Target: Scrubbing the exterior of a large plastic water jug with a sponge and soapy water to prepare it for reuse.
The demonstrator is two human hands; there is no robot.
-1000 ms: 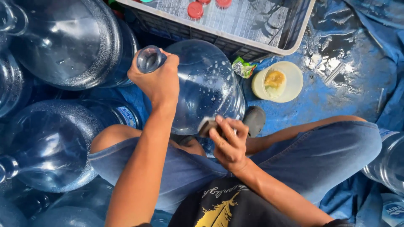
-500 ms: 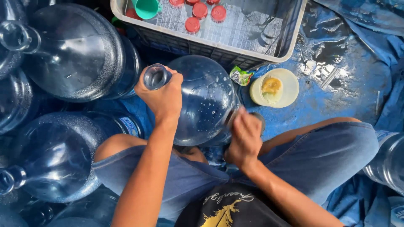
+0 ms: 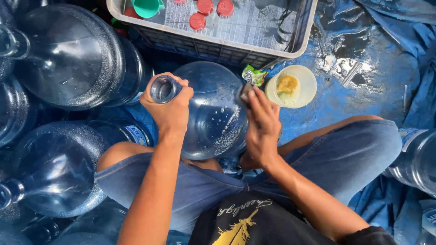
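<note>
A clear jug point(image 3: 213, 109) is held tilted over the lap, between the hands, its neck gripped by the closed left hand point(image 3: 169, 106) while the right hand point(image 3: 261, 129) is pressed flat with a small pad against its base side, near a yellow bowl point(image 3: 302, 86) and a grey crate point(image 3: 218, 45).

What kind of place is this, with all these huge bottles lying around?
Probably a spot where big water jugs are washed for refilling. The left hand grips the neck of a soapy jug while the right hand rubs its side. More jugs lie about, and a crate holds red caps.
</note>
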